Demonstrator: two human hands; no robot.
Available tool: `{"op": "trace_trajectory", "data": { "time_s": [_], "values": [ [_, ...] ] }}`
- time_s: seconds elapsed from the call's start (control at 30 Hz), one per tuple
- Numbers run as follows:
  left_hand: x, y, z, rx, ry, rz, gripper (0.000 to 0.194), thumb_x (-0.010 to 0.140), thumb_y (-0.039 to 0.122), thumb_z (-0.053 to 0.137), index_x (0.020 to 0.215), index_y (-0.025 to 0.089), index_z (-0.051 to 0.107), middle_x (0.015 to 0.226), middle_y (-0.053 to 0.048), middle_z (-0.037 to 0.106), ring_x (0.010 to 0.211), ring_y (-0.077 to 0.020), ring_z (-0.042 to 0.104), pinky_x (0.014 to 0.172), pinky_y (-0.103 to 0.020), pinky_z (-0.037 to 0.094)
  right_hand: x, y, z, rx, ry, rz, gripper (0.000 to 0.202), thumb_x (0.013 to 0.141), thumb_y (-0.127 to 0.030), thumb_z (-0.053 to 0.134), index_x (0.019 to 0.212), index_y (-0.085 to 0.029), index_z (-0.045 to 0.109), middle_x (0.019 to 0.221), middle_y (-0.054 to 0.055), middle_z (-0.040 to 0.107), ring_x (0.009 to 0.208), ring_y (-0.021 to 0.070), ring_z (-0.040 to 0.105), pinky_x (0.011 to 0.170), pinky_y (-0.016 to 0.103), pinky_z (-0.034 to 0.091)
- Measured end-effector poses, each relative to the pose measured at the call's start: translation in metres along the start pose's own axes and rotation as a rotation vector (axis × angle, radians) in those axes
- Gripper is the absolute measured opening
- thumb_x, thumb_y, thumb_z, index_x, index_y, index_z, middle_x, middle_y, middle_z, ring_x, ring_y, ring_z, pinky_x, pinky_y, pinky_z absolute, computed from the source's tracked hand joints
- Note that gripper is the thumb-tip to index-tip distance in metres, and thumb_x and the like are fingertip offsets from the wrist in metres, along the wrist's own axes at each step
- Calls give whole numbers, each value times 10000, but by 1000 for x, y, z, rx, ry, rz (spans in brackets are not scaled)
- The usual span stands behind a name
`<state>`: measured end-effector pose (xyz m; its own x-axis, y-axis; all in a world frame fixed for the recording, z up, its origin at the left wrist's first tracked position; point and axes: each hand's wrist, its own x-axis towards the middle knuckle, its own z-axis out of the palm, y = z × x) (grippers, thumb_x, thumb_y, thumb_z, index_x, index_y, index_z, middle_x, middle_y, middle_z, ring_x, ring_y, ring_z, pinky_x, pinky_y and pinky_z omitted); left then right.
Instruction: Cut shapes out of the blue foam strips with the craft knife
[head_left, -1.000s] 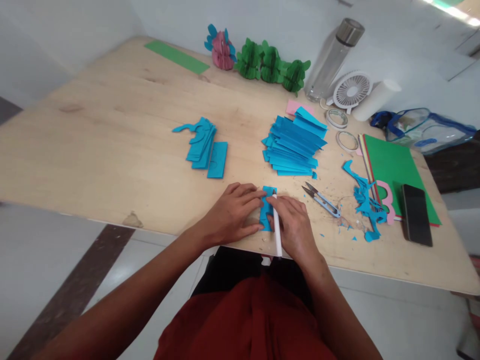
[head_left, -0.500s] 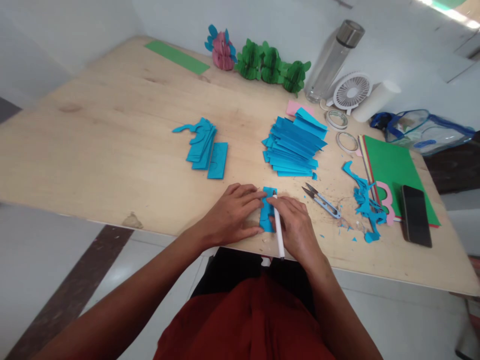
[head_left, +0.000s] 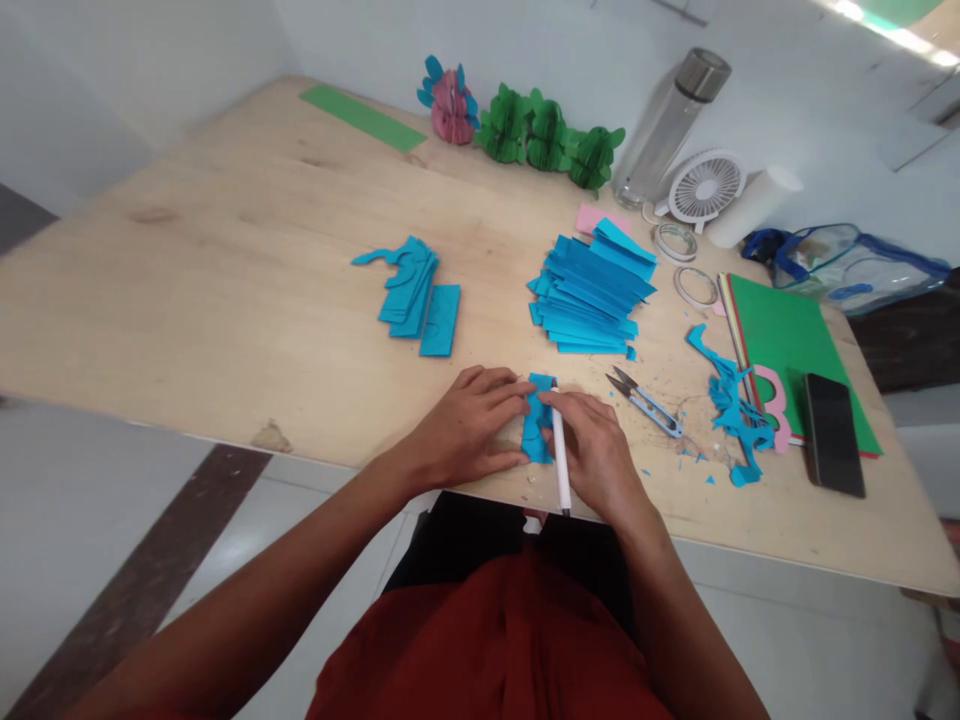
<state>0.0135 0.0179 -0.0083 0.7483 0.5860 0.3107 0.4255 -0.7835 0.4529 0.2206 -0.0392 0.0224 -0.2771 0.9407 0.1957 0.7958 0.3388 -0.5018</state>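
Observation:
A small blue paper strip (head_left: 537,440) with a drawn curved line lies at the table's front edge. My left hand (head_left: 480,425) rests on the strip's left side, fingers spread and pressing it against the wood. In my right hand (head_left: 594,445) is a white marker pen (head_left: 562,470), its dark tip at the strip's upper right and its tail pointing toward me. The right fingertips also touch the strip. Beyond it fans a pile of blue paper pieces (head_left: 592,295). Thread snips (head_left: 646,402) lie to the right of my right hand.
Cut blue pieces (head_left: 409,290) sit at left. Blue scraps (head_left: 731,400), a pink paper shape (head_left: 772,405), a phone (head_left: 832,435) and green sheets (head_left: 787,340) are at right. Along the wall stand green paper figures (head_left: 545,135), a bottle (head_left: 664,140) and a fan (head_left: 705,188).
The whole view has shifted slightly. Both hands stay at the strip, with the marker still near its upper right; any pen movement is very small.

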Motion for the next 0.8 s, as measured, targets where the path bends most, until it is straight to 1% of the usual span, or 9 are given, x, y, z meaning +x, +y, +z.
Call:
{"op": "trace_trajectory", "data": {
  "time_s": [0.2, 0.33, 0.5, 0.7, 0.8],
  "values": [
    [1, 2, -2, -6, -18, -9, 497, 799, 426, 718, 1208, 175, 593, 1343, -135, 613, 1237, -332, 514, 1022, -520, 418, 1, -2, 2, -28, 0, 18, 317, 921, -176, 552, 1230, -200, 618, 1125, 107, 719, 1088, 271, 619, 920, 423, 448],
    [1, 3, -3, 1, -1, -17, 475, 789, 392, 726, 1195, 180, 600, 1340, -127, 616, 1251, -335, 506, 1032, -521, 413, 0, -7, 6, -87, 17, 35, 333, 907, -187, 585, 1238, -215, 619, 1100, 97, 721, 1084, 273, 610, 888, 405, 433],
    [2, 4, -3, 2, -11, -12, 508, 771, 391, 739, 1201, 160, 596, 1339, -137, 616, 1252, -340, 506, 1031, -506, 410, 0, -10, 10, -141, 33, 46, 329, 886, -138, 575, 1202, -203, 638, 1119, 104, 710, 1079, 274, 604, 856, 386, 419],
    [3, 3, -3, -2, -35, -32, 555, 765, 417, 746, 1234, 171, 577, 1355, -133, 604, 1250, -331, 508, 1036, -492, 402, 1, -12, 8, -139, 9, 49, 400, 851, -88, 572, 1232, -203, 618, 1140, 107, 706, 1058, 277, 609, 859, 391, 415],
    [2, 3, -2, -9, -46, -36, 565, 764, 416, 749, 1240, 171, 570, 1366, -131, 596, 1247, -329, 506, 1035, -493, 402, 1, -12, 7, -136, 8, 52, 393, 849, -79, 572, 1220, -201, 619, 1132, 108, 710, 1046, 277, 614, 855, 390, 414]
  ]
}}
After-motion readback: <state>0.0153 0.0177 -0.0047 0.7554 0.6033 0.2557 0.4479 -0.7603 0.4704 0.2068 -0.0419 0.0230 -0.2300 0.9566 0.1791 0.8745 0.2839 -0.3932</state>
